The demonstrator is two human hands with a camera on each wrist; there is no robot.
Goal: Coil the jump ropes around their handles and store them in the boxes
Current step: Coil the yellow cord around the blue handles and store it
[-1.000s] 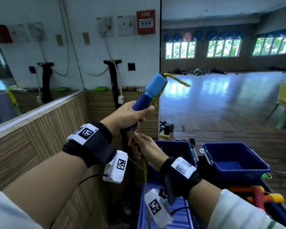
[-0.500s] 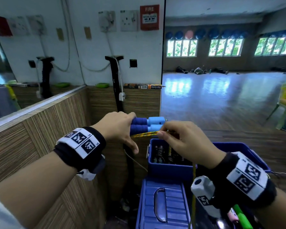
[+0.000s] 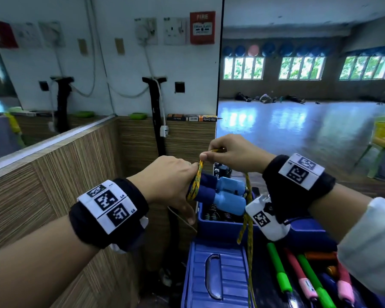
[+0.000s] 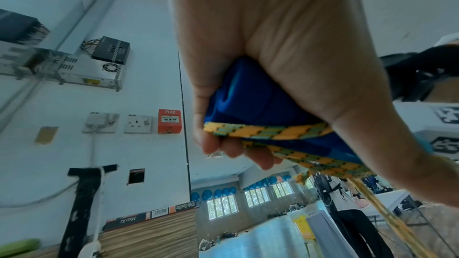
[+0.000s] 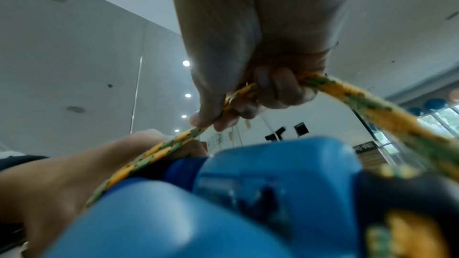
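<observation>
My left hand [image 3: 171, 181] grips the two blue handles [image 3: 220, 193] of a jump rope side by side, held level above an open blue box [image 3: 220, 225]. The yellow-green rope [image 3: 196, 183] lies in a couple of turns around the dark foam next to my left fingers [image 4: 231, 148]. My right hand [image 3: 231, 156] pinches the rope [image 5: 248, 89] just above the handles. From there the rope [image 3: 248, 218] hangs down past the handle ends [image 5: 273, 168] to the floor. The left wrist view shows the rope [image 4: 268, 130] crossing the blue foam [image 4: 253, 103].
A blue box lid [image 3: 216, 276] with a handle lies below. Several other jump ropes with green, pink and orange handles [image 3: 302, 278] lie at lower right. A wood-panelled ledge [image 3: 76, 165] and a mirror wall stand to my left. A yellow-green chair [image 3: 382, 138] stands far right.
The handles went from upright in my left hand to level. My right hand came up from below, took the rope near the handles and has laid turns of it around them.
</observation>
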